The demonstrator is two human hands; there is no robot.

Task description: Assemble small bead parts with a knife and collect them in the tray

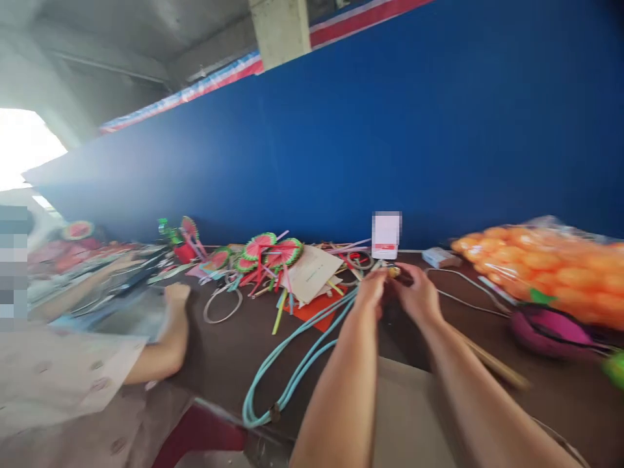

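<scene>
My left hand (373, 289) and my right hand (420, 294) meet over the dark table near the blue wall. Their fingers are closed around a small yellowish object (392, 270), too small and blurred to name. Several loops of light blue cord (292, 354) lie on the table and run up to my left hand, where the wrist and fingers hide their ends. Just behind my hands stands a phone-like white device (386, 244) with its upper part blurred out. A flat grey-beige sheet or board (407, 409) lies below my forearms.
Left of my hands are watermelon-patterned paper fans (273, 252), a paper sheet (314, 273) and a wire ring (223, 307). A bag of orange balls (546, 266), a magenta pouch (553, 330) and a wooden stick (492, 364) lie rightward. Another person's arm (168, 338) rests at left.
</scene>
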